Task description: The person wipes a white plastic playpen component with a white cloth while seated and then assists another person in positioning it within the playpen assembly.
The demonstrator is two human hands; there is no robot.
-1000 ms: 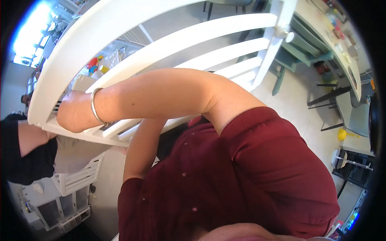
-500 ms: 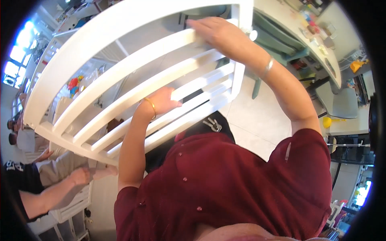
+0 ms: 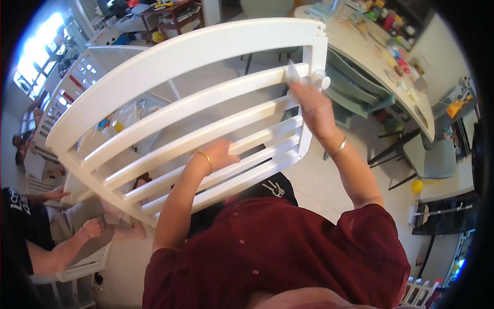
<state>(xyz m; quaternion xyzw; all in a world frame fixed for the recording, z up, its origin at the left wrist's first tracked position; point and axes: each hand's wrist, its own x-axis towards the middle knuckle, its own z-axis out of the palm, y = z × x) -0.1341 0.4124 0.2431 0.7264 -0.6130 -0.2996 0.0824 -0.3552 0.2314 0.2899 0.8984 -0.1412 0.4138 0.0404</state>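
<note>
A white slatted panel (image 3: 206,47) with curved bars, like a crib side, stands tilted before me. My left hand (image 3: 218,154) is wrapped round one of its middle slats, and a gold bangle sits on that wrist. At the panel's right end, my right hand (image 3: 315,109) is close to the upper slats, its fingers bent and partly blurred. Something pale shows at its fingertips; its kind cannot be made out. Just beside those fingers a round white knob (image 3: 322,82) sticks out from the panel's end post.
At the left sits another person (image 3: 25,226) with bent arms, near more white slatted pieces (image 3: 77,82). Green chairs (image 3: 355,85) stand along a cluttered table (image 3: 360,36) at the right. A grey chair (image 3: 429,157) is farther right.
My right hand has drawn back toward me and right, from lying over the upper slat to the panel's end. The panel sits lower in view. My left hand keeps its hold.
</note>
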